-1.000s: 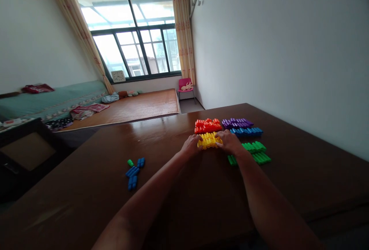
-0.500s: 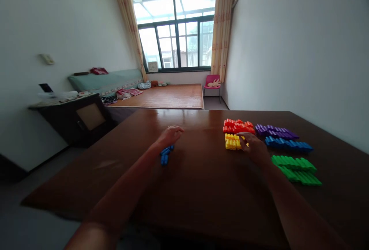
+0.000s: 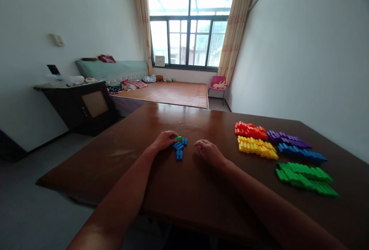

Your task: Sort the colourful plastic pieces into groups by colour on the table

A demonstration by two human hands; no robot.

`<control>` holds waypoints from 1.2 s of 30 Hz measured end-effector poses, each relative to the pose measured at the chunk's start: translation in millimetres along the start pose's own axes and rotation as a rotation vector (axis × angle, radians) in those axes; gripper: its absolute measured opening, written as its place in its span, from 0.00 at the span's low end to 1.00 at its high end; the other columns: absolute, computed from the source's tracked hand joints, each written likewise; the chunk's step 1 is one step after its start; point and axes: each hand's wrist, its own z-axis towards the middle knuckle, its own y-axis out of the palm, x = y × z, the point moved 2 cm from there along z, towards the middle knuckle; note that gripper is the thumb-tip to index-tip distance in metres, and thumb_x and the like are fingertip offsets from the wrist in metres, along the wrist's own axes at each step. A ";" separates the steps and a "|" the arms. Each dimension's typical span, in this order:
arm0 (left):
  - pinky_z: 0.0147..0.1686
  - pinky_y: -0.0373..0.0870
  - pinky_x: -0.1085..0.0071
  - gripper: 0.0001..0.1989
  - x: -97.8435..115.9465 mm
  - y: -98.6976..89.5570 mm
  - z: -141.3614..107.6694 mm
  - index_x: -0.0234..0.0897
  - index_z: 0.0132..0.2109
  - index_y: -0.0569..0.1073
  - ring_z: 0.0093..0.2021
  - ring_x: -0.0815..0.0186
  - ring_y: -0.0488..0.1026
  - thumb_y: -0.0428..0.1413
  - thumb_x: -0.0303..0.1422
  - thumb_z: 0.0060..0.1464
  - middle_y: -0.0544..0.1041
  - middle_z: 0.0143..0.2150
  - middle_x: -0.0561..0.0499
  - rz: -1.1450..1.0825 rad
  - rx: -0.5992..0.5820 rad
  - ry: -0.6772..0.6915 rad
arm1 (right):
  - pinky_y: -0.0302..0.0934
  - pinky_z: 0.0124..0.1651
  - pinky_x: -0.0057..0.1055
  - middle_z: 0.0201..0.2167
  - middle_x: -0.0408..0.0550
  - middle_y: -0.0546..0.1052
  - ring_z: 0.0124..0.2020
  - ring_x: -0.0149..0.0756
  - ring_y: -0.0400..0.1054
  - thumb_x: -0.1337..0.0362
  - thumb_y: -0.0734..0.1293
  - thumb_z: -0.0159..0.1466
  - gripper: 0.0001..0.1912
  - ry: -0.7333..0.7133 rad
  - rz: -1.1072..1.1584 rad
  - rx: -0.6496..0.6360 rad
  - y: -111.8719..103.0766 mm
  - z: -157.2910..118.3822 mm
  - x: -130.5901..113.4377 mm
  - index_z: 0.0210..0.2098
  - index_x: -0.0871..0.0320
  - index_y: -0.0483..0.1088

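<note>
Several small blue pieces lie in a little group on the brown table. At their upper left, my left hand has its fingertips closed on a small green piece. To the right of the group, my right hand hovers low over the table with its fingers curled; whether it holds anything is too small to tell. Farther right lie rows of red pieces, yellow pieces, purple pieces, blue pieces and green pieces.
Beyond the table stand a low bed with cloths on it and a pink chair holding a soft toy. A dark cabinet is at the left, and a white wall runs along the right.
My right hand has moved left from the yellow rows to beside the small blue group. A green piece now shows at my left fingertips. The view has shifted.
</note>
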 end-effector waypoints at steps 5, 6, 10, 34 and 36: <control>0.34 0.72 0.73 0.08 34.5 12.4 0.4 0.35 0.36 0.74 0.33 0.69 0.72 0.59 0.34 0.48 0.75 0.35 0.51 -0.158 0.170 0.131 | 0.67 0.42 0.34 0.42 0.49 0.76 0.35 0.35 0.73 0.62 0.66 0.60 0.19 0.240 0.331 0.162 29.0 48.6 -9.5 0.51 0.56 0.67; 0.34 0.73 0.73 0.08 39.3 15.1 0.0 0.35 0.36 0.73 0.33 0.70 0.72 0.59 0.34 0.48 0.74 0.35 0.51 -0.174 0.179 0.156 | 0.68 0.42 0.34 0.41 0.49 0.77 0.37 0.36 0.73 0.62 0.67 0.60 0.19 0.265 0.403 0.175 32.6 54.5 -9.2 0.51 0.56 0.67; 0.38 0.74 0.71 0.10 40.3 20.4 -1.2 0.35 0.39 0.73 0.37 0.67 0.74 0.59 0.32 0.48 0.75 0.37 0.50 -0.271 0.054 0.178 | 0.68 0.42 0.32 0.40 0.50 0.78 0.38 0.36 0.74 0.64 0.68 0.58 0.18 0.325 0.526 0.166 34.6 57.7 3.2 0.48 0.58 0.69; 0.40 0.68 0.62 0.16 20.7 6.2 37.1 0.36 0.39 0.77 0.39 0.50 0.75 0.57 0.36 0.41 0.77 0.39 0.42 0.334 -0.261 0.029 | 0.64 0.40 0.31 0.35 0.45 0.76 0.34 0.36 0.70 0.69 0.71 0.51 0.17 0.332 -0.037 0.007 -95.2 -101.0 38.1 0.41 0.56 0.75; 0.34 0.67 0.66 0.16 24.0 7.4 38.5 0.36 0.38 0.76 0.35 0.54 0.75 0.57 0.37 0.41 0.77 0.34 0.45 0.373 -0.294 -0.012 | 0.65 0.41 0.32 0.35 0.46 0.77 0.35 0.36 0.70 0.67 0.70 0.54 0.16 0.380 -0.072 0.104 -129.5 -127.0 44.8 0.43 0.57 0.74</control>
